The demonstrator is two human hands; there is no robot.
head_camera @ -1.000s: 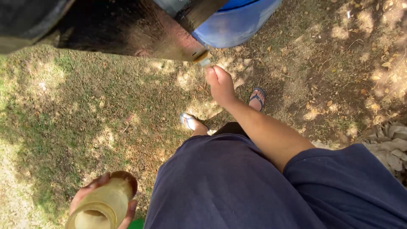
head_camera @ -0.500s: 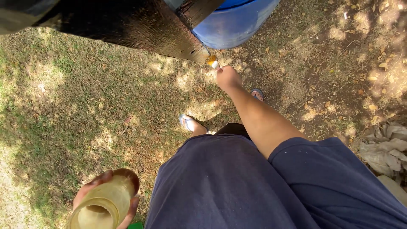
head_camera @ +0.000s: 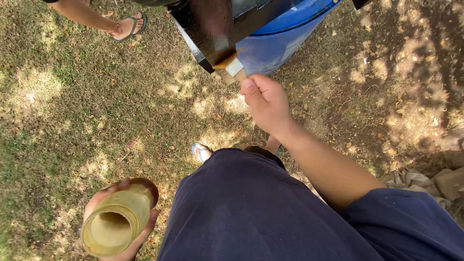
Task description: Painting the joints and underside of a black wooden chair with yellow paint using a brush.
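Grass underfoot; right hand (head_camera: pixel 267 102) clenches a paintbrush (head_camera: pixel 233 69) against dark wood (head_camera: pixel 212 29), left hand (head_camera: pixel 121 220) grasping a jar (head_camera: pixel 116 224).

This is an outdoor yard used as an open-air work spot. The ground (head_camera: pixel 87 111) is patchy dry grass and bare dirt with fallen leaves, dappled by tree shade. A big blue plastic drum (head_camera: pixel 285 38) stands on it, with a dark painted board (head_camera: pixel 217 29) just beside the drum and a sandalled foot (head_camera: pixel 128 26) well apart from it.
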